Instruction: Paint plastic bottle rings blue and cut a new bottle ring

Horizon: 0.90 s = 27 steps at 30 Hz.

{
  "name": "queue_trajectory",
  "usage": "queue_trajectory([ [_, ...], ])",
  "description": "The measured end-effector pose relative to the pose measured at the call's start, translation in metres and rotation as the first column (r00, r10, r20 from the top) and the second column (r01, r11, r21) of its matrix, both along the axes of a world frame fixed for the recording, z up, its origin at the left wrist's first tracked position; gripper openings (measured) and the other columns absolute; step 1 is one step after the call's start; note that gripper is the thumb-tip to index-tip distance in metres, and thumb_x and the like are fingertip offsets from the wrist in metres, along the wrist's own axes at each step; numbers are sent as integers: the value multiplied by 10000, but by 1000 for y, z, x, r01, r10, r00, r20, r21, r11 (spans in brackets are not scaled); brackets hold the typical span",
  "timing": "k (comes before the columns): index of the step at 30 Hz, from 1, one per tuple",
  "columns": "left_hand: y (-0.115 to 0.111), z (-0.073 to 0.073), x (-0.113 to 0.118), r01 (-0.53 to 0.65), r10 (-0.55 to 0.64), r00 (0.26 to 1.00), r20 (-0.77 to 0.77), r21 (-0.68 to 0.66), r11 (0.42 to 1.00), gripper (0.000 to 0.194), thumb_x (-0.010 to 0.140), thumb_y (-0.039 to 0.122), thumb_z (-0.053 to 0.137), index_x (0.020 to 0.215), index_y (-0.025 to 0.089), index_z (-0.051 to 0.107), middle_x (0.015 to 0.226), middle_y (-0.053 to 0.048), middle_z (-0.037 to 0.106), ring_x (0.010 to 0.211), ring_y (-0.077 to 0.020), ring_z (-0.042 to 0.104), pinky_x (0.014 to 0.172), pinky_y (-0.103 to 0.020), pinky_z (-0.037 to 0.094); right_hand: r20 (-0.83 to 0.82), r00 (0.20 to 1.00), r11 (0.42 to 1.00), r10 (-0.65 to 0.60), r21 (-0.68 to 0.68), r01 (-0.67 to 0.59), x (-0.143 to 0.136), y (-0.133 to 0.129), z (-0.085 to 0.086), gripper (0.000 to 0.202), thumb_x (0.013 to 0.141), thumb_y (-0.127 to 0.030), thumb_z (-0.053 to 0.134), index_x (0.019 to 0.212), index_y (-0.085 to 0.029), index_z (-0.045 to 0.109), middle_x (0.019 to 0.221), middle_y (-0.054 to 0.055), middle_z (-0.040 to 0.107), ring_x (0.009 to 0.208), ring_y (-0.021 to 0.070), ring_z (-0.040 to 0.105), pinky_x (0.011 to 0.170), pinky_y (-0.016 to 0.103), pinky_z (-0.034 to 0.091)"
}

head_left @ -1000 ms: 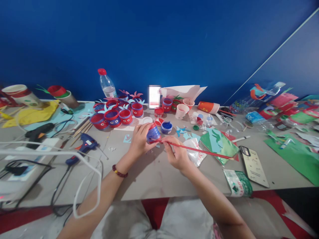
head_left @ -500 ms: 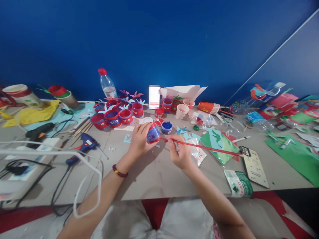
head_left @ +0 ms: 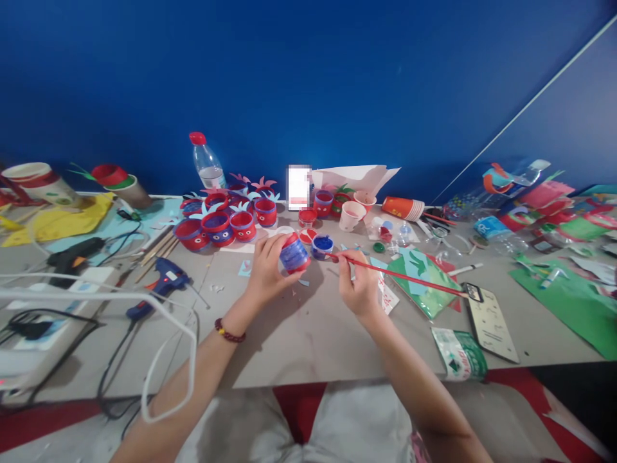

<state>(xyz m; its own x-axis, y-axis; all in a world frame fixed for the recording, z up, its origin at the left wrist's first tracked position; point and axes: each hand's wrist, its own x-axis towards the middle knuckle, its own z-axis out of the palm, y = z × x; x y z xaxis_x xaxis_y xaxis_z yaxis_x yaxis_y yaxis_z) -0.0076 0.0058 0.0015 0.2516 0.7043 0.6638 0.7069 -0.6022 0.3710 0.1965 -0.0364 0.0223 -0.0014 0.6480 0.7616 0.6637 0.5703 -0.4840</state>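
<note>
My left hand [head_left: 267, 265] grips a small cup [head_left: 294, 253] painted blue round its middle with red at both ends, tilted on its side above the table. In my right hand [head_left: 359, 283] is a long red paintbrush [head_left: 409, 276], held near its bristle end. The brush tip is by the rim of an open jar of blue paint [head_left: 322, 246]; whether it touches the paint I cannot tell. Beside that jar lies a red-smeared lid [head_left: 307, 236], and behind it a jar of red paint [head_left: 307, 217].
Several painted cups with googly eyes and paper leaves [head_left: 219, 228] stand at the back left. A blue glue gun [head_left: 161, 283] and cables lie left. To the right are a green paper packet [head_left: 424, 289], a phone [head_left: 491, 325] and plain paper cups [head_left: 351, 215].
My right hand has moved the brush away from the cup, right and up to the blue paint jar. The cup in my left hand has turned slightly, showing more of its painted side.
</note>
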Motion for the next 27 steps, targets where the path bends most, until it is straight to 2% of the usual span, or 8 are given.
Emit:
queue_trajectory([
  [5,-1,4,2,6,-6,1000,-7,6,1000,694,706,367,762,1298,197,443,1243,-134,594,1136,-314,527,989,-485,414,51,994,993,98,-72,-94,-2,-2,-8,141,951,-181,435,979,-217,569,886,62,666,832,206,641,739,344,518],
  [13,0,1,2,-17,19,999,-33,59,998,674,725,393,756,1291,177,461,1220,-146,610,1107,-318,541,963,-476,424,151,969,978,196,34,-204,-10,-11,-4,162,914,-112,463,1008,-218,541,892,68,683,831,202,635,755,355,533],
  [17,1,-2,2,-12,13,999,-44,24,1000,726,693,353,773,1318,187,444,1261,-150,595,1115,-331,536,977,-499,415,142,950,960,279,-9,-280,-16,-15,-5,185,916,-125,456,1040,-227,548,920,68,697,857,207,655,776,371,543],
  [20,1,-4,2,14,-13,999,-29,51,999,722,699,364,767,1315,168,447,1265,-162,588,1125,-330,527,984,-494,417,107,936,942,335,-39,-333,-22,-18,-3,188,929,-140,447,1060,-228,551,888,57,697,831,196,659,747,343,546],
  [23,2,-5,2,7,-5,1000,-27,53,999,731,691,356,765,1317,162,441,1267,-163,586,1124,-330,526,984,-494,415,98,937,942,335,-25,-334,-23,-17,0,191,937,-155,435,1064,-232,556,868,54,692,801,195,657,726,333,545],
  [27,2,-3,1,-18,19,999,-39,30,999,733,690,360,768,1320,183,439,1256,-150,593,1127,-332,530,975,-497,412,97,967,972,234,3,-235,-17,-12,3,169,944,-174,426,1016,-233,566,829,50,668,768,201,640,697,336,537],
])
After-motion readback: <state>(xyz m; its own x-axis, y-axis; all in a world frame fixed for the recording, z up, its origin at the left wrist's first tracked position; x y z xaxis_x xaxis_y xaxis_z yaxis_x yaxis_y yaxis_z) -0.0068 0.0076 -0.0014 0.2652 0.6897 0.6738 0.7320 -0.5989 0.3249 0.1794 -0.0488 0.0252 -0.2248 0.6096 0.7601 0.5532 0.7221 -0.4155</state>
